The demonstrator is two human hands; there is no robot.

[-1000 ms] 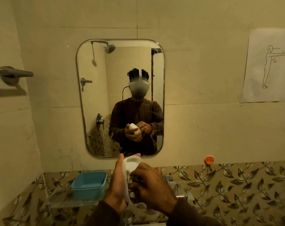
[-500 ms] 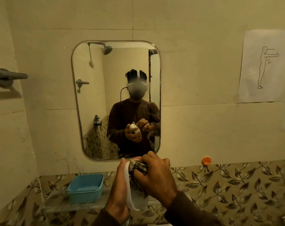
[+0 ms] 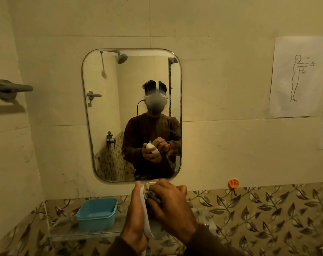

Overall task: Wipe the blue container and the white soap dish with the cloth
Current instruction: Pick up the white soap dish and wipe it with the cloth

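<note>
- The left hand (image 3: 136, 215) grips the white soap dish (image 3: 145, 209) from behind, holding it up on edge in front of the mirror's lower rim.
- The right hand (image 3: 172, 206) is closed around a bunched cloth (image 3: 152, 195) and presses it into the hollow of the dish (only a dark, patterned scrap of the cloth shows between the fingers).
- Both wrists end in dark brown sleeves (image 3: 208, 242).
- The blue container (image 3: 97, 213) sits to the left of the hands on a clear glass shelf (image 3: 68, 230), apart from them.
- Above hangs the mirror (image 3: 116, 108), reflecting the person holding the dish.
- An orange hook (image 3: 233, 183) is stuck to the wall at right; a sheet of paper (image 3: 297, 76) with a figure outline hangs higher up.
</note>
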